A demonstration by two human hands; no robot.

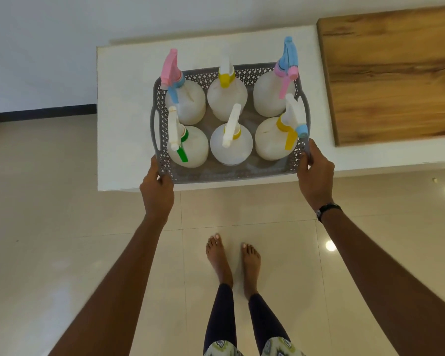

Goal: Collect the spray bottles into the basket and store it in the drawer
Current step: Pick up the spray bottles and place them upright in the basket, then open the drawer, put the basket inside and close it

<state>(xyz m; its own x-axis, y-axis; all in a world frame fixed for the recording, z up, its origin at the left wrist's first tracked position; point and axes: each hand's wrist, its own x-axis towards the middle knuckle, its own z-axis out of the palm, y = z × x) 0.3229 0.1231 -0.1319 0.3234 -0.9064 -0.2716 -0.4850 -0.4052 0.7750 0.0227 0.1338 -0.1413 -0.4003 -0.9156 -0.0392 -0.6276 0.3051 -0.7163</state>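
- Left hand [156,191]: closed on the near-left corner of the basket [226,173], fingers wrapped under the rim, thumb on the outer wall.
- Right hand [315,176]: closed on the near-right corner of the basket, fingers along the right wall just below the side handle. A dark wristband [328,209] sits on this wrist.
- Basket: grey, perforated plastic, rectangular, with a handle cut-out on each short side. It sits over the white worktop [123,119], its near edge close to the worktop's front edge. Whether its base touches the worktop or is raised off it cannot be told.
- Contents: six translucent white spray bottles stand upright in two rows of three.
- Far row, left to right: bottle with pink head and blue trigger [185,104]; bottle with white head and yellow collar [226,98]; bottle with blue head and pink trigger [272,96].
- Near row, left to right: bottle with white head and green trigger [190,147]; bottle with white head and yellow collar, centre [231,147]; bottle with yellow trigger and blue nozzle tip [272,142].
- Surroundings: a wooden panel [393,78] lies on the raised surface to the right of the worktop. The floor [49,201] is glossy beige tile; the person's bare feet [231,258] stand on it in front of the worktop.
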